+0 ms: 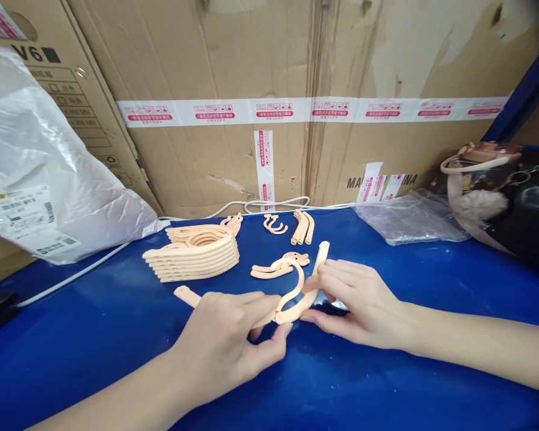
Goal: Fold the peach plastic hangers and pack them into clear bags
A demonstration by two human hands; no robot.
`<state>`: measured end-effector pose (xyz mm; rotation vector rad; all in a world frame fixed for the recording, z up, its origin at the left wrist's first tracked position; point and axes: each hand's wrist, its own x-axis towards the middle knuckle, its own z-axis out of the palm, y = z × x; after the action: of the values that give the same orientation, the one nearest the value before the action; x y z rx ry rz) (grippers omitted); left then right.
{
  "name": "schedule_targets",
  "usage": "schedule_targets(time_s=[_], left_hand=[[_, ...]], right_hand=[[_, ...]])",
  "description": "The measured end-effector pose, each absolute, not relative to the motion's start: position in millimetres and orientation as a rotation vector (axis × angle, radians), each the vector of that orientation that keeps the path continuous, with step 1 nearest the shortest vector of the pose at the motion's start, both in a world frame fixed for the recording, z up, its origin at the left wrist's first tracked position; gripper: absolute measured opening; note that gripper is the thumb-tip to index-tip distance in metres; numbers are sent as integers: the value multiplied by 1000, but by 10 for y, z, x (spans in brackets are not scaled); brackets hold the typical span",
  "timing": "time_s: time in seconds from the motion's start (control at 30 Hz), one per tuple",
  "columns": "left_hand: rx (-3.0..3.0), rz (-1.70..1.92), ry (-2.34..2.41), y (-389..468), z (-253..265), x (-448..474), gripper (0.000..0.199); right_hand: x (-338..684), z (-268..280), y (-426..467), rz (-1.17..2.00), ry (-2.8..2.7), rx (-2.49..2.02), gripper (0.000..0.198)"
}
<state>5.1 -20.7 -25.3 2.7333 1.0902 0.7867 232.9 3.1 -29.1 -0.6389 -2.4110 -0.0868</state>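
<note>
Between my hands is a peach plastic clothes hanger with a curved hook (pixel 300 276) and two arms meeting at the hook's base. My left hand (pixel 238 335) is closed around the left hanger arm (pixel 187 296), with thumb and fingers near the joint. My right hand (pixel 354 302) pinches the right hanger arm (pixel 322 256), which slants up and away. Just beyond the hook lies a peach piece shaped like an animal head (pixel 295 258) beside curved strips (pixel 269 273). The joint is partly hidden by my left fingers.
A stack of peach hangers (pixel 197 263) stands behind my left hand. Loose hooks (pixel 275 225) and curved arms (pixel 302 227) lie farther back. A white plastic parcel (pixel 58 161) is at left, a clear bag (pixel 413 218) and black bag (pixel 527 209) at right. Cardboard boxes (pixel 215 60) wall the back.
</note>
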Motion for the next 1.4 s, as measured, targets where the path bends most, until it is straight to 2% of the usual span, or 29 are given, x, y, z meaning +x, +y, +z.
schedule_targets(time_s=[0.2,0.8,1.0,1.1,1.23,1.4], left_hand=[[2700,932,1031,-216,-301,40,12],[2717,823,1035,-247,-306,62,10],[2820,854,1004,-227,-322,62,8],[2891,782,986,-219,-324,68,10],[3070,760,943,-224,-313,90,14],[3066,745,957,-163,-288,79,14]], right_hand=[[2337,-296,24,-109,-2374,-617,19],[2352,-322,31,3,-2318,-618,24],[2350,-308,32,-61,-2442,-546,21],[2341,-274,35,118,-2424,-645,13],[2337,-251,99,460,-2165,-894,18],[2370,-352,272,670,-1937,-1041,6]])
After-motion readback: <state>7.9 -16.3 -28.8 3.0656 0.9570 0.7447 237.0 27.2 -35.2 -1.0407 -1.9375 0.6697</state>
